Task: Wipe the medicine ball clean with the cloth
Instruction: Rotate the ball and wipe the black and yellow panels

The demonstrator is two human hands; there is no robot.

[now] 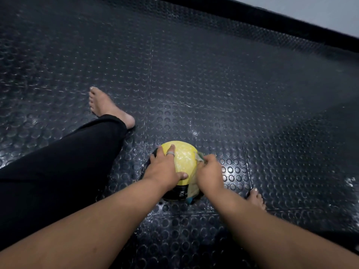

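Two hands work a round yellow-and-black medicine ball (182, 160) on the black studded rubber floor (213, 84), left hand (165, 167) spread flat on top, right hand (208, 172) gripping a thin pale cloth (194, 188) against its side (only "KG" reads).

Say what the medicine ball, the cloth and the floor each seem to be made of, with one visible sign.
Medicine ball: probably rubber, pebbled yellow panel with a slight sheen, black band below.
Cloth: thin, soft fabric, pale yellow, creased against the ball under the right hand.
Floor: likely rubber matting, raised round studs, dark and glossy.
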